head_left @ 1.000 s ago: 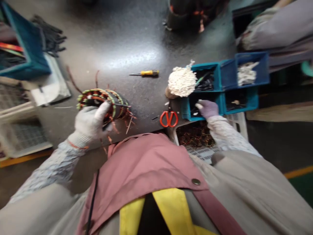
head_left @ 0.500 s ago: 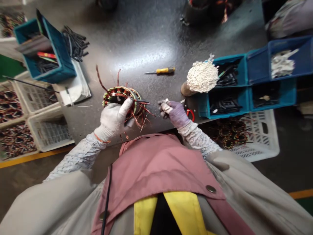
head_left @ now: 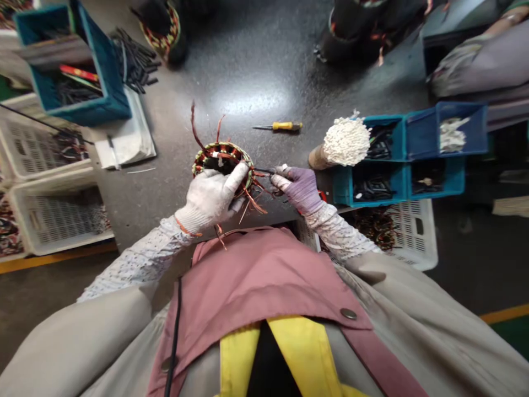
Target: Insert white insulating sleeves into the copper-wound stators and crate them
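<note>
My left hand point(head_left: 210, 196), in a white knit glove, is closed round the near side of a stator point(head_left: 222, 150), a ring of copper windings with yellow-green edging. My left thumb lies across the top of its rim. Loose copper leads point(head_left: 255, 203) stick out of the stator at the right, the back and the front. A thin black sleeve point(head_left: 263, 170) extends from its right side. At that sleeve's outer end, my right hand point(head_left: 295, 186), in a purple and white glove, has its fingers pinched together. The fingers partly hide the end.
Behind the hands lies a yellow-handled screwdriver point(head_left: 283, 127). A bundle of white ties point(head_left: 346, 142) stands right, beside blue bins point(head_left: 343, 184) of black sleeves. Another blue bin point(head_left: 111, 102) is at left. More stators point(head_left: 171, 33) stand at the back; a co-worker's arm point(head_left: 475, 66) is at right.
My right hand has come left, from apart to the end of the black sleeve. My left hand still holds the stator. The whole view has shifted a little.
</note>
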A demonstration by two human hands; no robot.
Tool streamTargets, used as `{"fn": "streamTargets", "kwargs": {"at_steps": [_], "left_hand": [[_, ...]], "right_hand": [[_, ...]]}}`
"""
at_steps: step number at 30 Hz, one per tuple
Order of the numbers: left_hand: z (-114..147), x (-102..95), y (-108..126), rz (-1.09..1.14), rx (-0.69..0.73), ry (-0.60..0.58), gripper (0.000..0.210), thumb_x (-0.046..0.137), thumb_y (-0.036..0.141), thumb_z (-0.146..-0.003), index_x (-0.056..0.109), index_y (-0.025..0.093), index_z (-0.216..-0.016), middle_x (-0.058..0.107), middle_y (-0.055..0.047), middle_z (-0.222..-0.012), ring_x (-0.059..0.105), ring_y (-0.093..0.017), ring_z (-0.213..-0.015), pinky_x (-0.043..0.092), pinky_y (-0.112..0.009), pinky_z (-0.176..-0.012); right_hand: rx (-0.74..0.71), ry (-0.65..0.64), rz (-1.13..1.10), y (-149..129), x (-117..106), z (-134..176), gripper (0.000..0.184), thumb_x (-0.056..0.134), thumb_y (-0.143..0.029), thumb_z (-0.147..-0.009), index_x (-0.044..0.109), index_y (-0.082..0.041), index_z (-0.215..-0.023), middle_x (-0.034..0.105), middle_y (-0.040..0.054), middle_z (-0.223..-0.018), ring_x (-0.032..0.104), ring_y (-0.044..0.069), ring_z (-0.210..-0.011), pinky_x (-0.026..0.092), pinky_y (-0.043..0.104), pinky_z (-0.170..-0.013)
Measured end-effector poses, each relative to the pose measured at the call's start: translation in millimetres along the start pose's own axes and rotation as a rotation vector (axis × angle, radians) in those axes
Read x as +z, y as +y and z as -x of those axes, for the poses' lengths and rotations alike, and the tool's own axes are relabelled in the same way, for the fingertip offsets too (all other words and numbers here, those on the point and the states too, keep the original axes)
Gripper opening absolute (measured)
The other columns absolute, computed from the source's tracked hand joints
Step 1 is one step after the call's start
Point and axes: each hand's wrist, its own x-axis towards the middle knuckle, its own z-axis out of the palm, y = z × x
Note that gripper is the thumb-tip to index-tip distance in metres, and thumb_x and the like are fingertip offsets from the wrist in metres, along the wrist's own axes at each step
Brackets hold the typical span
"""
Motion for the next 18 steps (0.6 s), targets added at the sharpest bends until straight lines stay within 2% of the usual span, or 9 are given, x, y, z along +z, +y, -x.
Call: {"fn": "streamTargets", "kwargs": {"at_steps": [3, 6, 10, 13, 18], "left_hand": [[-1.5, -1.0, 2.6, 0.007, -0.014, -0.014, 0.072, 0.052, 0.04, -0.085, 0.047, 0.006, -0.148, 0.072, -0.012, -0.077, 0.068, -0.027, -0.069, 0.051, -0.043, -0.079], [-2.4, -1.5, 4.6, 0.012, -0.015, -0.006, 0.07, 0.051, 0.04, -0.086, 0.049, 0.005, -0.147, 0.072, -0.012, -0.076, 0.067, -0.027, -0.068, 0.051, -0.043, -0.077], [-2.4, -0.3, 5.5, -0.023, -0.006, 0.026, 0.068, 0.049, 0.039, -0.086, 0.049, 0.006, -0.147, 0.071, -0.011, -0.074, 0.066, -0.025, -0.065, 0.05, -0.041, -0.074], [-1.6, 1.3, 4.9, -0.012, 0.0, 0.038, 0.068, 0.05, 0.038, -0.086, 0.049, 0.006, -0.147, 0.072, -0.011, -0.075, 0.066, -0.024, -0.065, 0.051, -0.041, -0.075], [-1.0, 3.5, 3.9, 0.023, 0.016, 0.043, 0.069, 0.051, 0.036, -0.085, 0.048, 0.006, -0.148, 0.075, -0.012, -0.083, 0.068, -0.024, -0.07, 0.051, -0.041, -0.079]], "right_hand": [[0.069, -0.001, -0.089, -0.5, 1.8, -0.2, 0.023, 0.081, -0.035, -0.07, 0.078, -0.015, -0.082, 0.073, 0.0033, -0.079, 0.068, 0.018, -0.076, 0.058, 0.029, -0.067], [0.229, -0.038, -0.289, 0.9, 3.6, 1.2, 0.036, 0.087, -0.044, -0.064, 0.073, -0.014, -0.079, 0.066, 0.0012, -0.069, 0.061, 0.013, -0.059, 0.054, 0.025, -0.051], [0.368, -0.108, -0.495, 0.7, 3.4, 1.4, 0.047, 0.093, -0.046, -0.054, 0.067, -0.014, -0.076, 0.062, -0.0007, -0.064, 0.059, 0.01, -0.053, 0.049, 0.021, -0.045], [0.332, -0.111, -0.393, -2.1, 2.9, 0.8, 0.043, 0.09, -0.047, -0.06, 0.068, -0.014, -0.078, 0.064, 0.0014, -0.067, 0.062, 0.012, -0.056, 0.052, 0.024, -0.048], [0.08, -0.045, -0.01, -0.2, 5.2, -1.8, 0.026, 0.079, -0.041, -0.073, 0.074, -0.017, -0.076, 0.071, 0.005, -0.076, 0.07, 0.022, -0.078, 0.058, 0.03, -0.065]]}}
